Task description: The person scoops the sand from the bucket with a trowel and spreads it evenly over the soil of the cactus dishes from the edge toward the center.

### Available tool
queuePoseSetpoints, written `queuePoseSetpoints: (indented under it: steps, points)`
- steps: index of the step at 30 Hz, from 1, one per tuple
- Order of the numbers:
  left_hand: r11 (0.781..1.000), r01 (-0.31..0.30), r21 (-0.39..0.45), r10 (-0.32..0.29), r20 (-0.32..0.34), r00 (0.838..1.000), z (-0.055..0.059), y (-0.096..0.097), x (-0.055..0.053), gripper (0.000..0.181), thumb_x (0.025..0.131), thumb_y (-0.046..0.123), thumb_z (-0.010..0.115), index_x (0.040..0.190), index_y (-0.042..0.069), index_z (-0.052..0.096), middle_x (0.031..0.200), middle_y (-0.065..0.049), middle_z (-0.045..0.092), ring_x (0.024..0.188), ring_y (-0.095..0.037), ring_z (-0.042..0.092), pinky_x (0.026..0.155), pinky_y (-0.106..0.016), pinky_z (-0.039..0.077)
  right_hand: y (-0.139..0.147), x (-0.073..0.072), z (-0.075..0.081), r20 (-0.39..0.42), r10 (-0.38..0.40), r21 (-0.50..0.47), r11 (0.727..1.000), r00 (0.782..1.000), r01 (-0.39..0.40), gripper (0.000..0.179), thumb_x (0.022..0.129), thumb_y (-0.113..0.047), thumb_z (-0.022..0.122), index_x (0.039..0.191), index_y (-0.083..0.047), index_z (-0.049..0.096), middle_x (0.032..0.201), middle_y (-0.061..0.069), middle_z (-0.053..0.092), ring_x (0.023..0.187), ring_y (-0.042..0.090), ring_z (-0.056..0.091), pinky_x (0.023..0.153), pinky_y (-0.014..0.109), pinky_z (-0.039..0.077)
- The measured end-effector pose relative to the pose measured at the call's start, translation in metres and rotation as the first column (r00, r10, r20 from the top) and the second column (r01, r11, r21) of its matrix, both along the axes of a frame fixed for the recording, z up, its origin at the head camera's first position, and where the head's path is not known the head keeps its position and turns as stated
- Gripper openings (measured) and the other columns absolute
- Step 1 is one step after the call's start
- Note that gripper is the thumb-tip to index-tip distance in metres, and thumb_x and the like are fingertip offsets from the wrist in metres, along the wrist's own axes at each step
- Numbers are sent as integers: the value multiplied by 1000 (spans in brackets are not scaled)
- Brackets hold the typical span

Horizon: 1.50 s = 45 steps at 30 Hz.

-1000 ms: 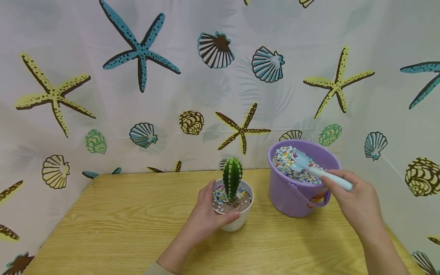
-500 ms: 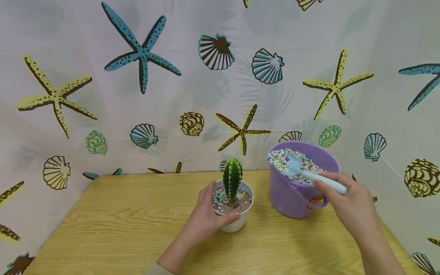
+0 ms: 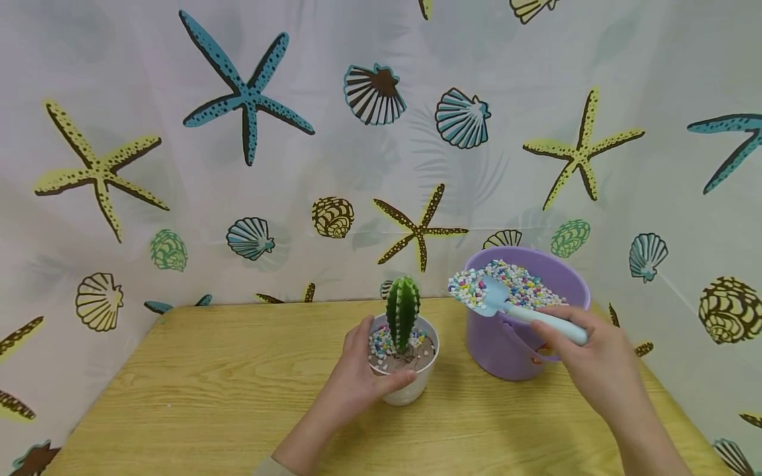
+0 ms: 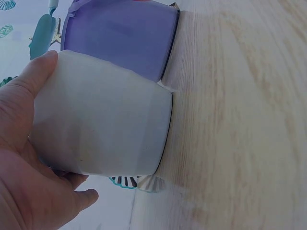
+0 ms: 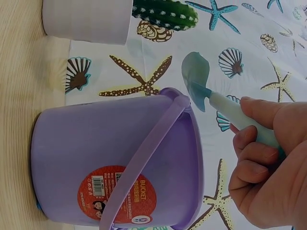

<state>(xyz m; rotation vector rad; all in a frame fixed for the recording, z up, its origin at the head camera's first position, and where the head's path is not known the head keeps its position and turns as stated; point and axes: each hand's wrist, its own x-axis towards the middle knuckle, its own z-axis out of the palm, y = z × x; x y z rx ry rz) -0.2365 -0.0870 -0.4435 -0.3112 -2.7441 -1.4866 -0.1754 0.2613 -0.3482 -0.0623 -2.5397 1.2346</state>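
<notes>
Head: left hand (image 3: 357, 375) is hiding part of pot (image 3: 407, 391) | Right wrist: top edge is cropping pot and cactus (image 5: 168, 14); small print on bucket's (image 5: 69, 143) label (image 5: 140, 197) is blurring | Left wrist: pot is covering part of bucket

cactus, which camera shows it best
The head view: the cactus shows upright, base to tip, in its white pot. The right wrist view crops it, sideways, at the top edge; the left wrist view has just a green bit, probably its tip.
</notes>
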Motion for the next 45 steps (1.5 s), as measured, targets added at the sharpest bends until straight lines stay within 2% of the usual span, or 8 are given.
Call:
queuePoseSetpoints:
  steps: [5, 8, 13, 20, 26, 33, 40, 45]
  points:
    - [1000, 1, -4, -1, -1, 1000, -1, 0, 0, 129, 83, 61, 94, 176, 9, 20, 174, -25, 29, 150, -50, 46, 118, -70, 43, -4, 1, -2, -8, 41, -24, 999, 999, -41, 45, 100, -52, 81, 132, -20, 80, 111, 6, 81, 94, 21, 76, 65, 30, 53]
    - [1000, 3, -4, -3, -7, 1000, -1, 0, 0, 129, 84, 60, 94, 176, 9, 20, 174, -25, 28, 150, -50, 47, 117, -70, 43, -6, 1, -4, -20, 66, -34, 997, 998, -66, 43, 101, -49, 82, 131, -18, 81, 110, 6, 80, 93, 18, 75, 68, 29, 55]
    - [1000, 7, 1, -7, -13, 1000, -1, -1, 0, 129, 84, 60, 94, 176, 9, 20, 174, -26, 28, 150, -51, 46, 118, -70, 42, -8, 1, -6, -8, 77, -20, 997, 997, -78, 39, 102, -46, 82, 130, -19, 81, 99, 1, 80, 86, 14, 74, 68, 29, 53]
    - [1000, 4, -1, -4, -19, 1000, -1, 0, 0, 129, 83, 59, 95, 175, 8, 21, 173, -27, 29, 150, -51, 46, 118, -70, 42, -10, 1, -8, 21, 94, -31, 995, 995, -93, 36, 102, -43, 82, 129, -19, 80, 100, 1, 79, 85, 14, 76, 74, 29, 58]
    - [1000, 3, 0, -3, -15, 1000, -2, 0, -1, 129, 83, 58, 95, 175, 8, 21, 173, -27, 29, 150, -51, 45, 118, -70, 42, -11, 1, -6, 44, 82, 10, 996, 996, -83, 37, 100, -48, 83, 126, -22, 81, 98, 0, 77, 87, 18, 70, 69, 30, 54]
    - [1000, 10, 4, -10, -25, 1000, -1, -1, -1, 128, 84, 58, 95, 175, 7, 21, 173, -27, 29, 151, -51, 44, 118, -70, 42, -14, 0, -7, 68, 92, 48, 994, 993, -95, 38, 99, -51, 83, 126, -24, 82, 90, 1, 66, 76, 19, 53, 60, 32, 46]
    - [1000, 8, 2, -8, -29, 1000, -1, -1, -1, 127, 84, 57, 95, 174, 5, 22, 172, -28, 30, 151, -51, 44, 118, -70, 42, -17, 0, -10, 32, 115, 55, 992, 993, -117, 32, 99, -48, 84, 122, -25, 83, 78, -1, 59, 68, 17, 49, 56, 31, 43]
    - [1000, 3, -6, -4, -27, 1000, 0, -1, -1, 128, 84, 58, 95, 174, 5, 23, 173, -28, 29, 151, -52, 44, 118, -70, 42, -19, 0, -11, 49, 116, 60, 991, 992, -119, 35, 98, -50, 84, 123, -25, 83, 78, -1, 60, 67, 16, 50, 57, 31, 44]
